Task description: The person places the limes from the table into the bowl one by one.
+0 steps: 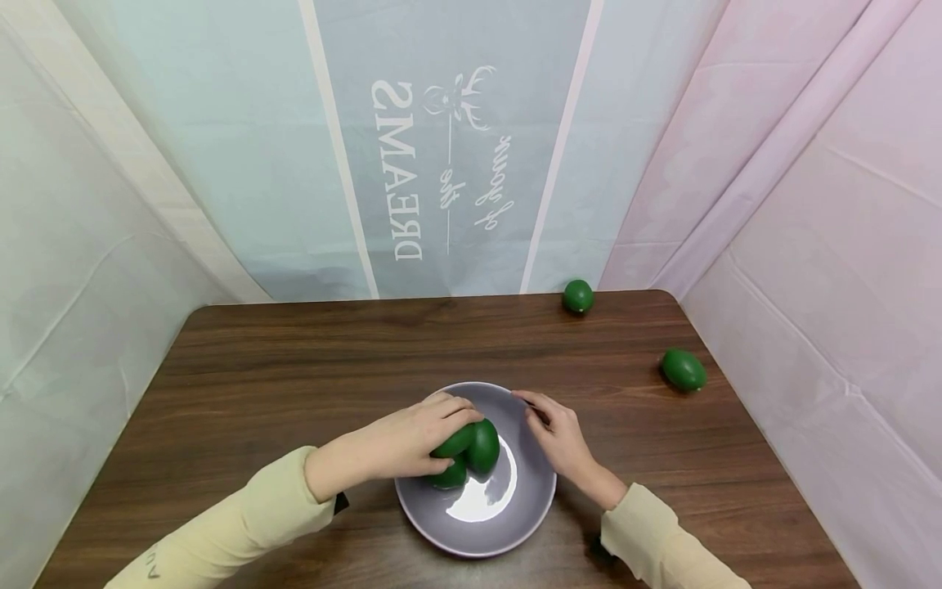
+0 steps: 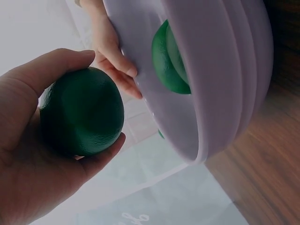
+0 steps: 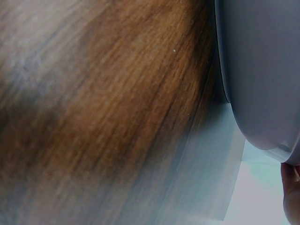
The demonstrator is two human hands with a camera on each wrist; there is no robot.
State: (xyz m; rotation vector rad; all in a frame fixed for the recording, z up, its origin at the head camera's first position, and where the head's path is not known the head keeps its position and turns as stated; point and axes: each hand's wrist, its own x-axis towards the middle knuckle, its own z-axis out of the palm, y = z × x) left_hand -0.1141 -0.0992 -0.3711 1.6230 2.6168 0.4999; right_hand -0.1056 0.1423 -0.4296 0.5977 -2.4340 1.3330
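Note:
My left hand (image 1: 415, 438) is over the left side of a grey-purple bowl (image 1: 508, 532), its thumb and fingers curled round a green lime (image 2: 84, 112). Under and beside that lime, two more limes sit inside the bowl, one lime (image 1: 484, 447) toward the middle and another lime (image 1: 449, 476) nearer the left wall, partly covered by the hand. On the bowl's far right rim, my right hand (image 1: 562, 438) grips the edge with its thumb and fingers. The right wrist view shows the bowl's outer wall (image 3: 267, 70) and a fingertip (image 3: 293, 204) at the rim.
A loose lime (image 1: 578, 296) lies at the table's far edge, right of centre. Another lime (image 1: 683, 370) rests near the right edge. The dark wooden table (image 1: 331, 352) is enclosed by pale fabric walls, with a printed curtain (image 1: 449, 164) behind.

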